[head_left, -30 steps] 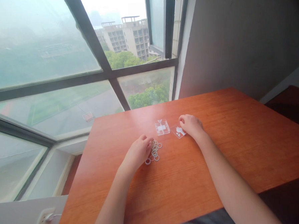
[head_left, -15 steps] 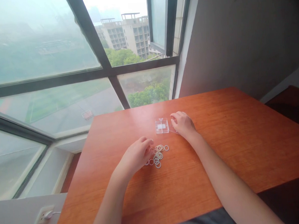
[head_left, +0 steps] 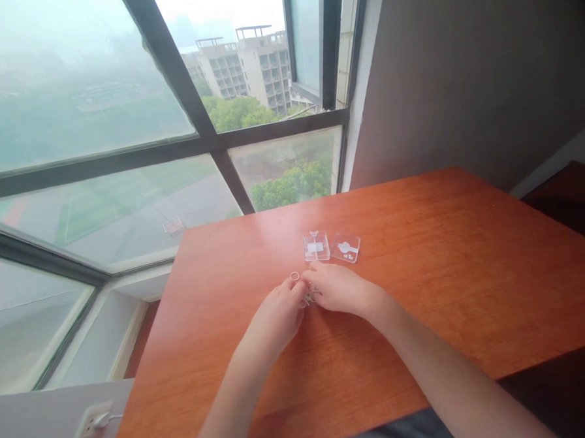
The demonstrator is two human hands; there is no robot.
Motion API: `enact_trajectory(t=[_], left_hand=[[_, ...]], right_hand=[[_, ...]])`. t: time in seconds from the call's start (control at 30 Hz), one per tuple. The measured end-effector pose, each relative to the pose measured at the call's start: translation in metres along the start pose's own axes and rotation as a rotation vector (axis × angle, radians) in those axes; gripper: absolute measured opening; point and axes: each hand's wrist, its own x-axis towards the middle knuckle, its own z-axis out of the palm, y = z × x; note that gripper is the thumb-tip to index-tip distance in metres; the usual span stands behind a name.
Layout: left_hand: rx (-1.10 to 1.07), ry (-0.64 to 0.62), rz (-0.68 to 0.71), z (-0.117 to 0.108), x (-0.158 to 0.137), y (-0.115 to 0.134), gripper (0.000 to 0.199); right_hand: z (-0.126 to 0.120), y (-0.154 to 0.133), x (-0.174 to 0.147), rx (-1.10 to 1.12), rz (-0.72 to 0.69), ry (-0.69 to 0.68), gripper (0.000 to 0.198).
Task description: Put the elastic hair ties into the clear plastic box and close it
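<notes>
1. Rightmost in the last frame by the flat clear plate (head_left: 347, 248), the right hand (head_left: 342, 287) has since come down and left to meet the left hand (head_left: 276, 312), leaving that plate uncovered.
2. Both hands now reach into the pile of pale rings (head_left: 308, 298), just below the middle of the frame; the fingers partly hide it.
3. Each hand's grip is narrow, fingertips drawn in close to the other's; I cannot tell whether either one pinches a ring.
4. One single ring (head_left: 294, 272) shows at the left hand's fingertips, above the pile in the frame; whether it is held or lying is unclear.
5. Above the hands, near the frame's centre, sits a clear box (head_left: 316, 247) with a white patch; the plate, bearing white marks, lies just to its right.
6. Everything rests on the reddish-brown desk (head_left: 431, 251), below the window frame (head_left: 214, 143).
</notes>
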Motion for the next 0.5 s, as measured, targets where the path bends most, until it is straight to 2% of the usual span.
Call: enact_trajectory(t=[0.13, 0.27, 0.43, 0.5], left_hand=[[0.004, 0.024, -0.059, 0.001, 0.006, -0.003, 0.017], [-0.040, 0.108, -0.133, 0.003, 0.013, -0.002, 0.015], [-0.184, 0.143, -0.031, 0.000, 0.013, -0.002, 0.022], [-0.178, 0.146, 0.005, -0.007, 0.013, -0.007, 0.027]], right_hand=[[0.001, 0.009, 0.002, 0.066, 0.002, -0.013, 0.015], [-0.003, 0.019, -0.001, 0.165, -0.013, 0.006, 0.016], [-0.014, 0.026, -0.006, 0.292, -0.067, -0.018, 0.014], [-0.016, 0.028, -0.007, 0.322, -0.037, -0.018, 0.020]])
